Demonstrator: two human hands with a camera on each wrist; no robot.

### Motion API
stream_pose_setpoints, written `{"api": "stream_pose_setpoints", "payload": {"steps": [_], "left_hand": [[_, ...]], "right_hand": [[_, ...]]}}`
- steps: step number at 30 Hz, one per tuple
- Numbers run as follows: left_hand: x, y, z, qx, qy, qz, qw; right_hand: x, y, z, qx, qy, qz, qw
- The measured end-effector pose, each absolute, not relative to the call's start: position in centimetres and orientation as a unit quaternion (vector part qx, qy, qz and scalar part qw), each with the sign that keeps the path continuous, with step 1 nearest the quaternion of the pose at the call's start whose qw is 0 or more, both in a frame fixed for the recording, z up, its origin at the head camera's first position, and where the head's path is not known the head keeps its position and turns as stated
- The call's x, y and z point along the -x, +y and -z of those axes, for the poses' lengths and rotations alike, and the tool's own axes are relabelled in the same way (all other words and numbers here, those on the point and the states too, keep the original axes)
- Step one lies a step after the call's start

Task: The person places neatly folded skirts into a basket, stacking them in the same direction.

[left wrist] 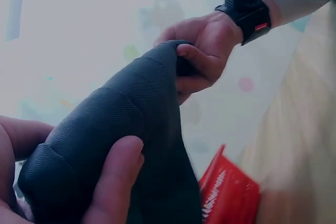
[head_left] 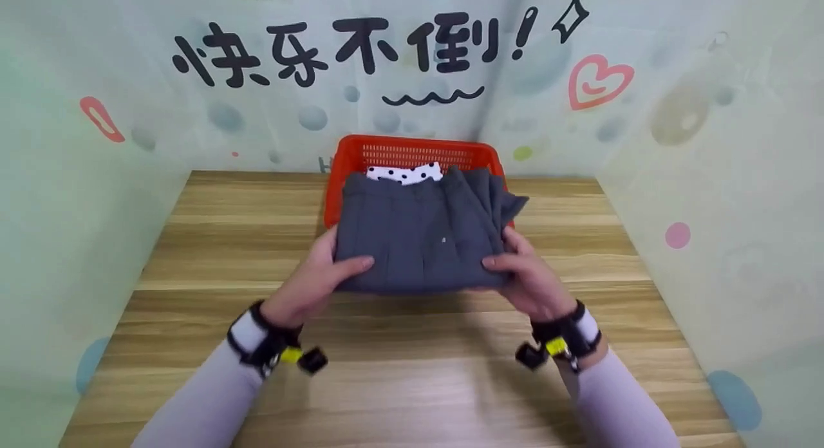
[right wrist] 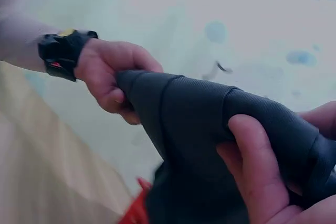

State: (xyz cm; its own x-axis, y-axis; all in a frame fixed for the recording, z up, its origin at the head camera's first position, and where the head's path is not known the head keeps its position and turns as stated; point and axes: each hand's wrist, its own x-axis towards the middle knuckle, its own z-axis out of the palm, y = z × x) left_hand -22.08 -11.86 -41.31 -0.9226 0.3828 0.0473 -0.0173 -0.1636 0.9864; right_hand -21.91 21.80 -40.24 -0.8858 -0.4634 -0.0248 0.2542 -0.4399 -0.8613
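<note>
A dark grey pleated skirt (head_left: 412,235), folded into a bundle, is held up by both hands in the head view. My left hand (head_left: 315,274) grips its left edge, thumb on top and the other fingers beneath. At the right edge my right hand (head_left: 531,277) pinches it in the same way. Loose folds stick out at the skirt's upper right. Behind and partly hidden by it stands a red plastic basket (head_left: 418,141), with a white cloth with black dots (head_left: 412,173) inside. Both wrist views show the thumbs pressing on the thick folded edge.
The basket stands at the back of a wooden table (head_left: 244,242), against a pale printed backdrop (head_left: 270,120) with black lettering. More of the backdrop rises along the left and right sides of the table. Each wrist wears a black strap with a small camera.
</note>
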Motion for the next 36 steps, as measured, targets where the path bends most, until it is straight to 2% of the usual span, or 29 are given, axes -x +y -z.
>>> {"api": "stream_pose_setpoints", "payload": {"steps": [5,10,14,21,24,30,36], "left_hand": [[27.8,-11.7,40.6,-0.169,0.629,-0.75,0.118],[31.4,-10.8,41.0,-0.137,0.689,-0.71,0.046],[33.2,-9.3,41.7,-0.096,0.745,-0.661,-0.002],[35.1,-7.7,42.3,-0.074,0.743,-0.665,-0.027],[35.5,-7.6,42.4,-0.074,0.738,-0.67,-0.036],[36.3,-7.6,43.3,-0.073,0.755,-0.65,-0.04],[36.8,-7.7,44.1,-0.043,0.804,-0.592,-0.04]], "right_hand": [[27.1,20.5,39.8,0.067,0.503,0.846,0.163],[30.8,19.5,40.9,0.011,0.531,0.84,0.108],[32.1,19.0,41.9,-0.023,0.568,0.821,0.054],[32.8,18.9,42.4,0.008,0.566,0.824,-0.026],[33.1,18.9,42.3,0.028,0.549,0.835,-0.034],[34.0,18.7,43.0,0.011,0.578,0.816,-0.011],[34.8,18.1,43.8,0.0,0.69,0.723,-0.019]]}}
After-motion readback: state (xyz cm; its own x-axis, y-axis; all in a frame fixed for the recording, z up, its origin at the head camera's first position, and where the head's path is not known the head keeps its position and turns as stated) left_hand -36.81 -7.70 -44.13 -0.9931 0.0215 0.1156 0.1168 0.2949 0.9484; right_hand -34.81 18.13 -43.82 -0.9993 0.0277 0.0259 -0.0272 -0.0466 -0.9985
